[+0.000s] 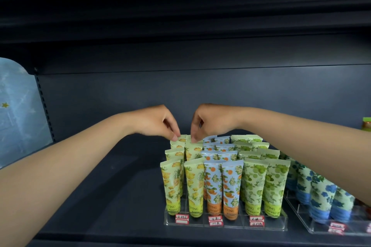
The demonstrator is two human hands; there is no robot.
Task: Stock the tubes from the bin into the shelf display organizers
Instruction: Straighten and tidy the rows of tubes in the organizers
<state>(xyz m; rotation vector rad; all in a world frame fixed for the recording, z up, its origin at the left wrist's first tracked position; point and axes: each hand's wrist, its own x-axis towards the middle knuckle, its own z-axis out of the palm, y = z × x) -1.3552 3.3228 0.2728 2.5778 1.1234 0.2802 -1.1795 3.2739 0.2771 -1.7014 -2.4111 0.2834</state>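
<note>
At far left of the clear acrylic organizer (224, 224) on the dark shelf (100, 186), left hand (158, 124) and right hand (208, 122) each pinch a back-row yellow pineapple-print tube (181, 139). Rear rows overlap; count unclear.

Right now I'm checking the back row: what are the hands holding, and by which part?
Each hand pinches the crimped top edge of a yellow tube: left hand on the back-left tube, right hand on the tube beside it.

Glossy printed plastic tubes (230, 184) stand in a clear acrylic organizer (224, 224) on a matt dark shelf (104, 196).
</note>
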